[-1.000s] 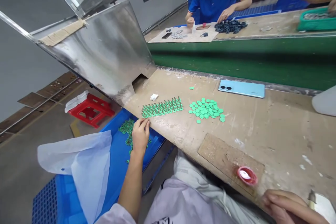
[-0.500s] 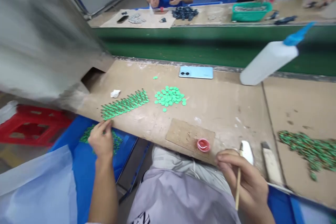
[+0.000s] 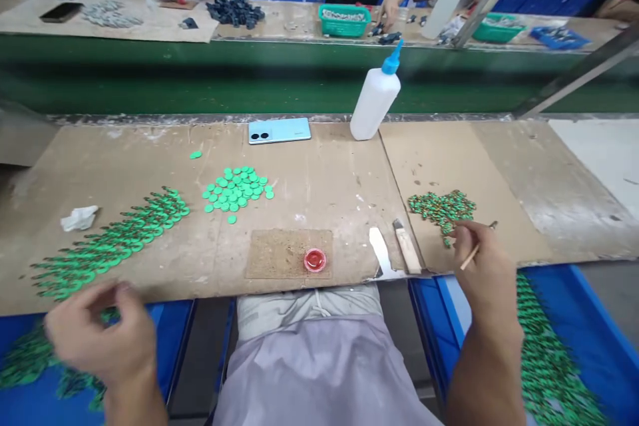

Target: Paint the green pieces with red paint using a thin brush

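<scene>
My right hand [image 3: 482,259] holds a thin wooden stick [image 3: 470,257], its fingertips at the near edge of a pile of small green-and-brown pieces [image 3: 444,206]. Blurred, my left hand [image 3: 102,326] is curled at the table's front edge, below slanting rows of green discs with brown pieces [image 3: 114,239]; what its fingers hold, if anything, cannot be made out. Loose green discs [image 3: 237,190] lie mid-table. A small cup of red liquid [image 3: 315,260] stands on a cardboard piece [image 3: 269,256]. To its right are a white blade-like tool [image 3: 381,253] and a wooden-handled tool [image 3: 408,247].
A blue phone [image 3: 279,130] and a white glue bottle [image 3: 374,103] are at the table's back. Crumpled tissue [image 3: 80,218] lies left. Blue bins [image 3: 574,306] with green pieces sit below both sides. Several people work across a green divider [image 3: 239,80].
The view has swung right. My right hand has moved from beside the red cup to the green-and-brown pile, still holding the stick. My left hand looks nearer and more blurred.
</scene>
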